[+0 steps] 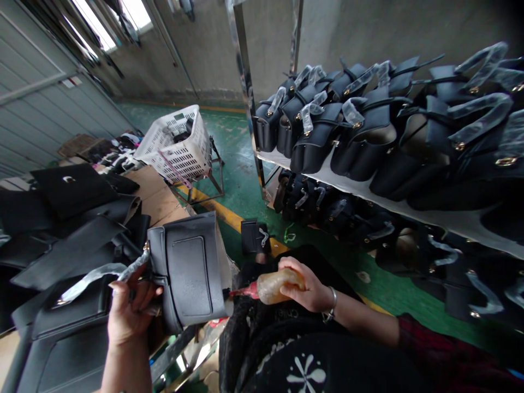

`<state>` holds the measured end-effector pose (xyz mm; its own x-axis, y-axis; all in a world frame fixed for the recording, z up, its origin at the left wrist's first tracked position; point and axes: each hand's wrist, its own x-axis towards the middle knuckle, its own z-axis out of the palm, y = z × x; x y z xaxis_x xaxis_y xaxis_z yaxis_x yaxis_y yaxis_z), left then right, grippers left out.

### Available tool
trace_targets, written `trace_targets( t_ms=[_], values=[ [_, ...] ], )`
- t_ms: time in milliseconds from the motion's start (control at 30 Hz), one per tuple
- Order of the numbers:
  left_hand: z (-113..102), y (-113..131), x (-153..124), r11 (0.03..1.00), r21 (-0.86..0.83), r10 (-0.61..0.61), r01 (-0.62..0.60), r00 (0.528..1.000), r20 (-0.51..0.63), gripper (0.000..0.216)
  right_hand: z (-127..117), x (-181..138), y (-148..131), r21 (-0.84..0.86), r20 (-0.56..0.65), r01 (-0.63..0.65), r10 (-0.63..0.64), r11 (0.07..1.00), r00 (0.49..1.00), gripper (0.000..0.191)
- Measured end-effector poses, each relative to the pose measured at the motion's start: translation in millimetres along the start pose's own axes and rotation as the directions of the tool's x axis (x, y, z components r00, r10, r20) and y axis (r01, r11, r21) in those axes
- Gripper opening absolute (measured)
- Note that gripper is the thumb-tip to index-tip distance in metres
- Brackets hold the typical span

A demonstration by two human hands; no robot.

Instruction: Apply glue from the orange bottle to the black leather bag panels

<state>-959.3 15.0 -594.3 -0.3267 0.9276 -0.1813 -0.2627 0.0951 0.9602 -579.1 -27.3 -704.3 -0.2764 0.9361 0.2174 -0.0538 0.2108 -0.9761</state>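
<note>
A black handbag (188, 273) lies tilted before me, its pocketed panel facing up and its pale lining showing along the right edge. My left hand (133, 305) is closed on the bag's left end, beside the plastic-wrapped handle (135, 265). In my right hand (305, 286) is a squeeze bottle (274, 286) of amber contents, my fingers wrapped round its base. The red nozzle (248, 292) points left at the bag's right edge; whether it touches there I cannot tell.
More black bags and panels (73, 196) pile up on the left. A white plastic basket (200, 142) stands on a metal stand beyond. On the right, a rack (344, 183) carries rows of black bags (319, 142). Another black bag (251, 234) is low, near the yellow floor line.
</note>
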Motion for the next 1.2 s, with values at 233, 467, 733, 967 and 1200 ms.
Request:
trace_targets(
  t_ms=[233, 467, 733, 967, 1200],
  values=[
    [0, 1, 1, 1.0, 0.006, -0.014, 0.014, 1.0, -0.019, 0.077, 0, 3, -4, 0.088, 0.001, -0.083, 0.083, 0.993, 0.997, 0.031],
    [-1, 1, 0, 1.0, -0.005, -0.009, 0.009, 1.0, -0.01, 0.074, 9, 12, 3, 0.249, -0.085, -0.217, 0.244, 0.944, 0.966, 0.039],
    [-1, 1, 0, 0.999, -0.043, -0.02, 0.02, 1.0, -0.003, 0.072, 4, 7, 1, 0.372, 0.016, -0.247, 0.259, 0.895, 0.966, 0.045],
    [6, 6, -2, 1.0, -0.029, -0.002, 0.002, 1.0, 0.017, 0.069, 7, 13, 6, 0.415, -0.038, -0.294, 0.339, 0.861, 0.94, 0.048],
    [18, 17, -2, 0.999, -0.003, 0.054, -0.054, 0.998, 0.035, 0.07, 11, 11, 9, 0.614, -0.012, -0.314, 0.407, 0.724, 0.913, 0.055]
  ],
)
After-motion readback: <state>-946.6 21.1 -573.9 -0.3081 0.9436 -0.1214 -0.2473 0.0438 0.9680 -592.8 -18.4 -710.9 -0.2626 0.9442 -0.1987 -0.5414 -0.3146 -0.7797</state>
